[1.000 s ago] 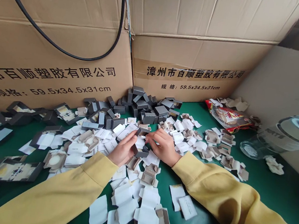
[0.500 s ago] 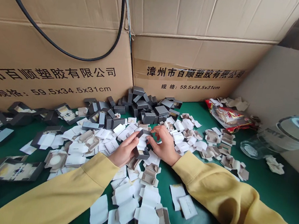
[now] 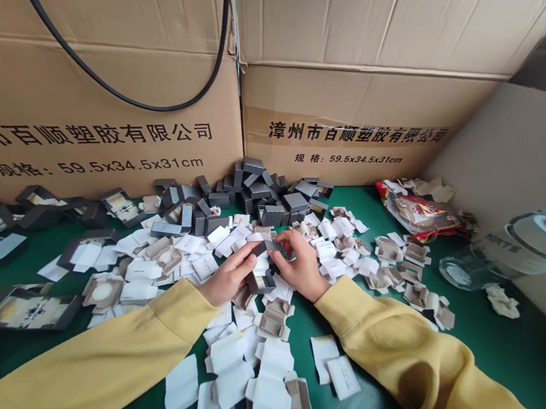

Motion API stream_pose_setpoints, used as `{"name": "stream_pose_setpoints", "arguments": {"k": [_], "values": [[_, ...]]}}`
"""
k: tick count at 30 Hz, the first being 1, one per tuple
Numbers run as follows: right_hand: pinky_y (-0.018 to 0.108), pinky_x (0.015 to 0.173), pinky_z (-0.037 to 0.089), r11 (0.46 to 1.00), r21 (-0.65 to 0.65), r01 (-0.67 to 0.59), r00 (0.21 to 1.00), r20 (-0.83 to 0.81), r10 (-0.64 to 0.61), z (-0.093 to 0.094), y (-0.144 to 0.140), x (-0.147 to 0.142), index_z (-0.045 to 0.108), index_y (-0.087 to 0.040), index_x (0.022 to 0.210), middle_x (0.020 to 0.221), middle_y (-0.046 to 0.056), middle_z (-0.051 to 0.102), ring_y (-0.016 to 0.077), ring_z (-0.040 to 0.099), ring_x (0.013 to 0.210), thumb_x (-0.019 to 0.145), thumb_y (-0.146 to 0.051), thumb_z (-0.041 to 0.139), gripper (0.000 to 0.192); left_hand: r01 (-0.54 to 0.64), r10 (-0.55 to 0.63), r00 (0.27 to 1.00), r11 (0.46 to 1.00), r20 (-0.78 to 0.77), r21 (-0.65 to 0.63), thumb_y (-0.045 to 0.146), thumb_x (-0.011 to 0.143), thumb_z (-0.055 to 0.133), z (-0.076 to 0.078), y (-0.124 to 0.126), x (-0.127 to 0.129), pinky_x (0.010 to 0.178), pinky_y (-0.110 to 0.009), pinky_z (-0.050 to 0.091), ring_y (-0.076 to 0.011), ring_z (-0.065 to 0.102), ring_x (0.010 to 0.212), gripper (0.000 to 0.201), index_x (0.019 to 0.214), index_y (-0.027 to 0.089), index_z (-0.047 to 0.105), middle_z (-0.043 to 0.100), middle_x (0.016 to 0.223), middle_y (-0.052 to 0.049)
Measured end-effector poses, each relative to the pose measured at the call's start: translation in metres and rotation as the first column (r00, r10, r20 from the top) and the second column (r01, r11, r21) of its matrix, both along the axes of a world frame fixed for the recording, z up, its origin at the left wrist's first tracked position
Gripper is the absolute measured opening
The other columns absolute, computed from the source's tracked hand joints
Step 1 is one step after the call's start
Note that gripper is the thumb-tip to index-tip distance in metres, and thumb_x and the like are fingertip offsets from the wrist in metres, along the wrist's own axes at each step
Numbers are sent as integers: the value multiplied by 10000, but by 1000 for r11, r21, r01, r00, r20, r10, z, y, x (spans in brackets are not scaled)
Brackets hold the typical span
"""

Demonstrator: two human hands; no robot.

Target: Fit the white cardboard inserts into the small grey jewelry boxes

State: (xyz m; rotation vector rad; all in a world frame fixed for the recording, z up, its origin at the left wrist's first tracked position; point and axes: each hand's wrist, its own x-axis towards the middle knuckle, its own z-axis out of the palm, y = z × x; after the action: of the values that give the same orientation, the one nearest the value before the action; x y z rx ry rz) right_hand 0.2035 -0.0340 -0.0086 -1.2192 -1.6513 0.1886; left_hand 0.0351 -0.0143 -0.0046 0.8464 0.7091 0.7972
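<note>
My left hand [image 3: 229,278] is closed around one side of a small dark grey box [image 3: 261,285], held above a scatter of white paper pieces. White shows inside the box, between its near end and a dark upper part. Thumb and index finger of my right hand [image 3: 301,268] are closed at that upper part, touching its right edge. The left fingers hide part of the box. Folded white and grey-brown cardboard inserts [image 3: 274,319] lie beneath and in front of both hands.
Dark small boxes [image 3: 271,215] are heaped behind the hands. Open dark boxes [image 3: 30,312] stand at left. Large cardboard cartons [image 3: 367,103] wall the back, and a black cable [image 3: 149,107] hangs before them. To the right are a red plastic bag [image 3: 415,216] and a clear bottle [image 3: 513,253].
The dark upper part of the held box now shows more, turned toward my right fingers. My left fingers have shifted slightly; both arms stay nearly in place.
</note>
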Motion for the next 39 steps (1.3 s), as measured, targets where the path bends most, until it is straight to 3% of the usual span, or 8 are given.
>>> {"name": "stream_pose_setpoints", "arguments": {"k": [9,15,20,24,29,32,35,39], "values": [[265,610,452,981,17,-194,981,-20,195,9,-5,3,520,-188,890,799,40,567,132,500,649,882,-336,454,162,-104,109,976,994,191,-35,260,817,550,25,9,-5,864,-471,486,-311,582,1075,361,1171,185,543,621,1165,-122],[321,849,472,800,-43,-599,736,364,571,10,-3,0,589,-214,991,982,55,636,182,552,940,801,-320,607,219,-187,196,960,980,201,-64,251,858,467,30,15,-9,834,-453,512,-300,592,1070,383,1234,194,509,607,1200,-115],[307,885,460,741,-49,-670,655,431,621,7,-3,-1,619,-227,994,1050,52,635,174,556,984,724,-398,706,332,-193,204,959,979,199,-73,241,867,443,26,19,-11,847,-469,506,-301,588,1080,397,1258,198,495,607,1202,-116],[322,866,467,743,-39,-668,657,438,614,5,-4,-3,643,-239,899,1049,44,644,175,555,953,777,-343,666,162,-207,224,953,973,206,-103,255,876,426,24,24,-13,818,-443,521,-298,586,1083,416,1285,194,475,612,1192,-122],[335,821,483,797,-52,-602,790,112,603,7,-6,-2,620,-201,874,958,69,655,177,571,901,876,-312,535,140,-240,265,943,960,200,-143,271,879,398,24,27,-14,790,-420,525,-281,628,993,431,1279,133,483,650,1103,-144],[295,673,493,894,-117,-433,885,-243,397,6,-2,1,583,-181,813,849,56,628,149,570,742,884,-387,502,233,-294,320,919,945,229,-141,306,865,411,23,28,-16,819,-417,510,-257,657,887,455,1259,100,506,669,1042,-146],[242,539,449,908,-200,-369,807,-553,206,2,5,4,531,-180,741,667,-9,562,102,510,554,846,-450,532,290,-302,334,907,940,258,-157,315,847,435,21,27,-18,843,-409,500,-244,663,842,462,1243,92,521,679,1016,-143],[221,522,453,876,-241,-418,631,-771,89,-3,13,4,527,-177,723,617,-35,540,87,526,512,771,-438,617,281,-256,308,905,945,295,-202,293,838,445,19,26,-19,870,-435,489,-261,663,873,441,1219,89,535,681,1015,-148]]}}
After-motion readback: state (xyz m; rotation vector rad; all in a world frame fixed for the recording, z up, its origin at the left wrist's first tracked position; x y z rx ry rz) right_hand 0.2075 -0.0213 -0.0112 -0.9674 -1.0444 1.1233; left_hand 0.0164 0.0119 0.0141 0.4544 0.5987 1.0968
